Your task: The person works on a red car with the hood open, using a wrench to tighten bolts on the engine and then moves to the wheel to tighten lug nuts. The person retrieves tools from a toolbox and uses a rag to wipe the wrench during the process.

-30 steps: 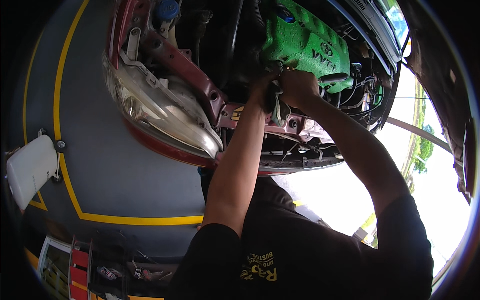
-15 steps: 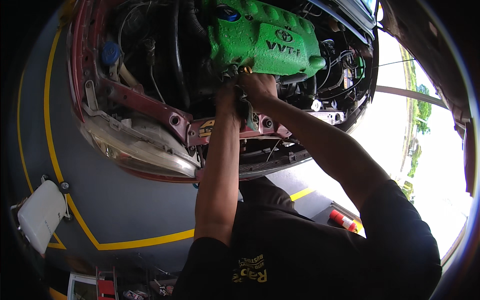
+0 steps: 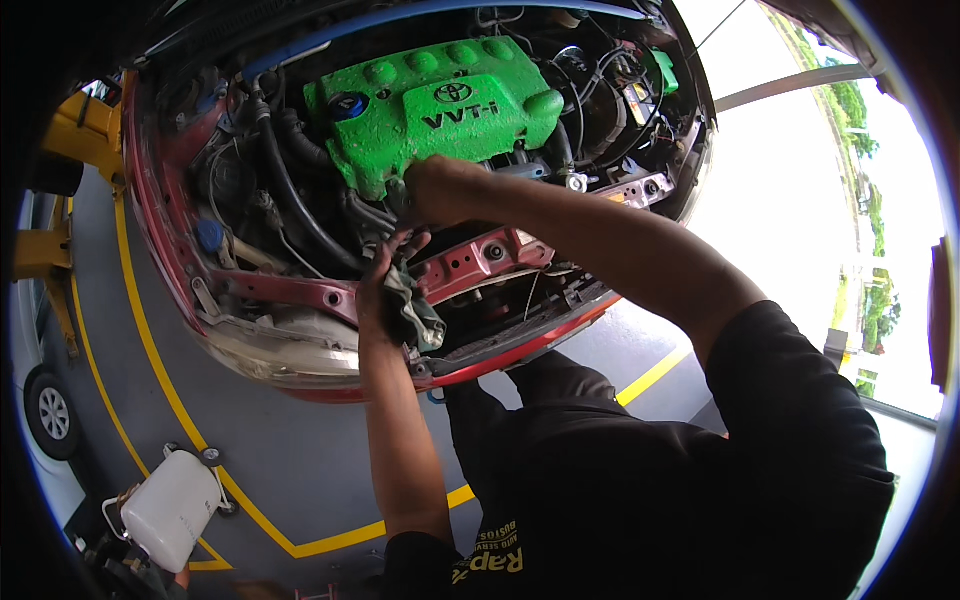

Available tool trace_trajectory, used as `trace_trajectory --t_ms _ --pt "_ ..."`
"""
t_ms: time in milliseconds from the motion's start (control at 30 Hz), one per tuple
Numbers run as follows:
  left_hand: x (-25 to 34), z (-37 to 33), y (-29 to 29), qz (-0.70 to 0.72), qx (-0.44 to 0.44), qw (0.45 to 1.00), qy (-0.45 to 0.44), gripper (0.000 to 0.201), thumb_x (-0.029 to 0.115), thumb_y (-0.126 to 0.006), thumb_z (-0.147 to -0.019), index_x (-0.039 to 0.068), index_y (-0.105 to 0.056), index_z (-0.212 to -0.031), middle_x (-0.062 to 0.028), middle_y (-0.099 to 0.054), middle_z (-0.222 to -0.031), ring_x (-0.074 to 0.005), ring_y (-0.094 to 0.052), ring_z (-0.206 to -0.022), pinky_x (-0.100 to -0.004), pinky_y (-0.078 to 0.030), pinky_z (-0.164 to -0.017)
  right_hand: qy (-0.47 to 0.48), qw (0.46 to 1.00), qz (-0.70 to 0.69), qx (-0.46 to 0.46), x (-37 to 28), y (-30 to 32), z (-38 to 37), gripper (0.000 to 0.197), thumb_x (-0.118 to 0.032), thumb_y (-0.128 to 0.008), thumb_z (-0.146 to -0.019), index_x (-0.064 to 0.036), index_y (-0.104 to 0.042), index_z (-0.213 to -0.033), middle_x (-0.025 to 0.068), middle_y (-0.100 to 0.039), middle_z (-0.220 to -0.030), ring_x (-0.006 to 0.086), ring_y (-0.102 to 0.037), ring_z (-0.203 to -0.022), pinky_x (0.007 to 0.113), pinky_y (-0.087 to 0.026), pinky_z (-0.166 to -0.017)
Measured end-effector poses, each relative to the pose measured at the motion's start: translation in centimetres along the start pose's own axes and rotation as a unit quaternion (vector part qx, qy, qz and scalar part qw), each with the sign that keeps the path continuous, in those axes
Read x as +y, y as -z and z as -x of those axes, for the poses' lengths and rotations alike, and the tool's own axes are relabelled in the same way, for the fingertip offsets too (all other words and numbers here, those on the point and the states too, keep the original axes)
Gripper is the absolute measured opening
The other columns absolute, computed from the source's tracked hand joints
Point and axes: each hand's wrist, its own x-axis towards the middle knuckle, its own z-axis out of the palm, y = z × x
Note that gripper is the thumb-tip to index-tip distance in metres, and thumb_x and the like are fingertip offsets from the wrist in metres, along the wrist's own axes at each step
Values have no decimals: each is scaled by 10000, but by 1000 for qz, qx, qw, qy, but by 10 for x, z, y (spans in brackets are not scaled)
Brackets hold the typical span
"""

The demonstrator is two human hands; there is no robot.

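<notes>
While left hand (image 3: 377, 272) loosely holds crumpled grey-green cloth (image 3: 417, 314) | engine cover (image 3: 435, 105): green, pebbled | right hand (image 3: 438, 188): curled, grip unclear

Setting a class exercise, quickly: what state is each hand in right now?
Left hand: holding a crumpled rag, some fingers extended.
Right hand: curled closed by the green engine cover; whether it holds anything cannot be told.

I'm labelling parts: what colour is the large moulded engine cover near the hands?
The large moulded engine cover is bright green, clearest in the head view.
</notes>
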Motion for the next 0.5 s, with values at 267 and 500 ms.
trace_trajectory --t_ms 267,500 --pt "-1 61 33 -137 113 976 -128 301 250 -631 -1045 33 -704 -1239 -54 -713 -1022 -60 -565 -741 -203 -440 -662 27 978 113 171 90 123 -148 322 -341 -603 -889 -85 -737 -1031 199 -750 -981 373 -729 -934 507 -565 -847" --pt "-13 74 51 -127 113 978 -123 335 250 -637 -1035 22 -679 -1276 -70 -713 -1019 -61 -543 -689 -217 -456 -602 36 952 302 43 90 133 -222 377 -309 -599 -919 -42 -711 -1161 220 -739 -1049 392 -712 -938 495 -549 -881"
